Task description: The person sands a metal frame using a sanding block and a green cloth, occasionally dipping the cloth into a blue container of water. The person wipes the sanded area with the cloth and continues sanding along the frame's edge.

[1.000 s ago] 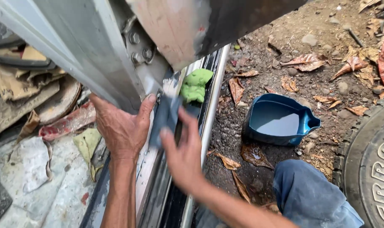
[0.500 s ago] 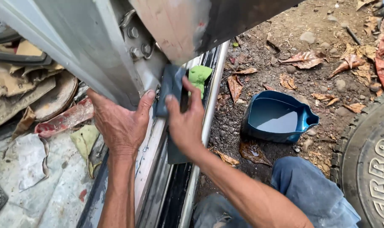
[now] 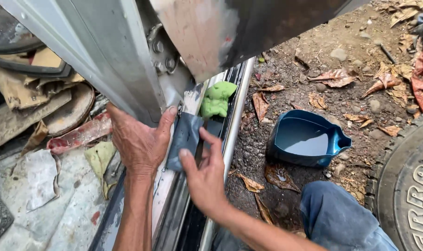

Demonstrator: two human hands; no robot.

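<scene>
My right hand [image 3: 204, 174] presses a dark grey sheet of sandpaper [image 3: 183, 135] flat against the pale door sill [image 3: 167, 190] of a vehicle, just below the grey pillar [image 3: 109, 60]. My left hand [image 3: 137, 142] lies spread on the base of the pillar. Its thumb touches the top edge of the sheet. A crumpled green cloth [image 3: 217, 98] rests on the sill a little beyond the sheet. The chrome sill rail [image 3: 234, 125] runs along the right of my fingers.
A blue tub [image 3: 309, 142] holding liquid sits on the dirt to the right, among dry leaves. A large tyre [image 3: 406, 186] fills the lower right corner. My knee in blue jeans [image 3: 337, 218] is below the tub. Torn cardboard and scraps [image 3: 39, 93] lie left.
My right hand slid the sandpaper up the sill toward the pillar, then back down to where it was. My left hand stayed in place.
</scene>
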